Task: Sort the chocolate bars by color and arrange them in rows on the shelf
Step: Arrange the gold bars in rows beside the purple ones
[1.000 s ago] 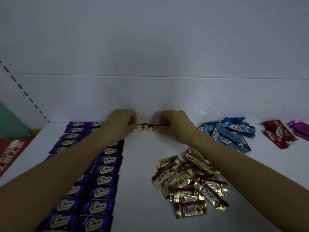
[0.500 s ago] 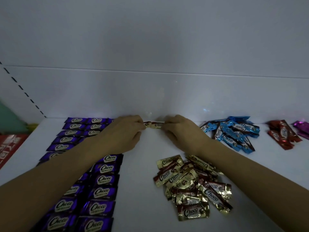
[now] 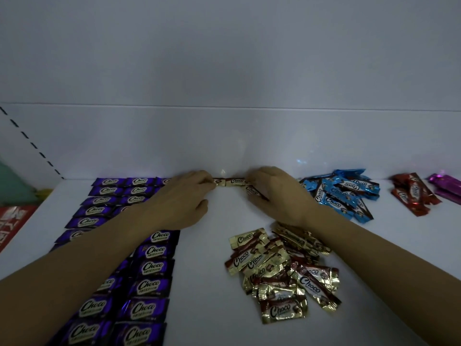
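Note:
A gold chocolate bar (image 3: 233,181) lies against the back wall of the white shelf (image 3: 207,283). My left hand (image 3: 182,198) pinches its left end and my right hand (image 3: 277,193) pinches its right end. A second gold bar (image 3: 253,191) sits under my right hand's fingers. Purple bars (image 3: 147,265) lie in neat rows on the left, partly hidden by my left forearm. A loose heap of gold bars (image 3: 279,270) sits in the middle front. Blue bars (image 3: 341,193) are piled to the right.
Several red bars (image 3: 411,193) and a magenta bar (image 3: 446,183) lie at the far right. The shelf's back wall (image 3: 224,141) rises just behind the hands. A red package (image 3: 12,221) and a green object (image 3: 15,186) sit beyond the left edge.
Both hands have pushed the gold bar farther back to the shelf's rear wall. The view has tilted down slightly.

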`<state>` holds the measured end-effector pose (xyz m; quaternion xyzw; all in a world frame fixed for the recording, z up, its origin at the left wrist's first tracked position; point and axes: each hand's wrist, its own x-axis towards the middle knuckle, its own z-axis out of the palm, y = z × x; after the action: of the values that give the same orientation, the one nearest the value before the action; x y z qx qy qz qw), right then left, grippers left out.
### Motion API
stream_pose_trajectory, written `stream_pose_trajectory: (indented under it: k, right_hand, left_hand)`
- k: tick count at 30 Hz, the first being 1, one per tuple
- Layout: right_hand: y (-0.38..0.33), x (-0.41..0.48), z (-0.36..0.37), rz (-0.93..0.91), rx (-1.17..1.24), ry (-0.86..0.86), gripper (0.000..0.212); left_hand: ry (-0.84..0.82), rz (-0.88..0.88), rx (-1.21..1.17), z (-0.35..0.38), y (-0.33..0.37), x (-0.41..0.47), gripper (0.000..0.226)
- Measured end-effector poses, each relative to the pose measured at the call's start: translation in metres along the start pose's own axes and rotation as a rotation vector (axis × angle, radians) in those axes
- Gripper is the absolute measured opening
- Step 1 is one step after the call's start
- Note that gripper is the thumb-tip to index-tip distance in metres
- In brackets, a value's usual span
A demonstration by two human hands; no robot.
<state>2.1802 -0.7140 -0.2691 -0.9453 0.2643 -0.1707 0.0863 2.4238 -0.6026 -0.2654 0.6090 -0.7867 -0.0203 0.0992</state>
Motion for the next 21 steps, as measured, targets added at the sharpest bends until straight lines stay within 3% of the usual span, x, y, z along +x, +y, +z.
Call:
stream_pose_trajectory:
  k: [4,8,15,21]
  right_hand:
    - [0.003,-0.006,-0.015,0.187,0.058,-0.051,0.033]
    - [0.006,-0.01,-0.018,0.229,0.063,-0.1,0.011]
    - [0.003,-0.004,-0.016,0.152,0.105,-0.001,0.018]
    - [0.015,0.0,-0.018,0.143,0.069,-0.112,0.002]
  left_hand:
    - [0.014,-0.009,0.028,-0.004,0.007,-0.001,0.046]
    - [-0.021,0.003,-0.008,-0.007,0.031,-0.001,0.043]
    - [-0.056,-0.1,0.014,0.003,0.036,0.008,0.057]
    - [-0.129,-0.194,0.066,0.011,0.042,0.016,0.068]
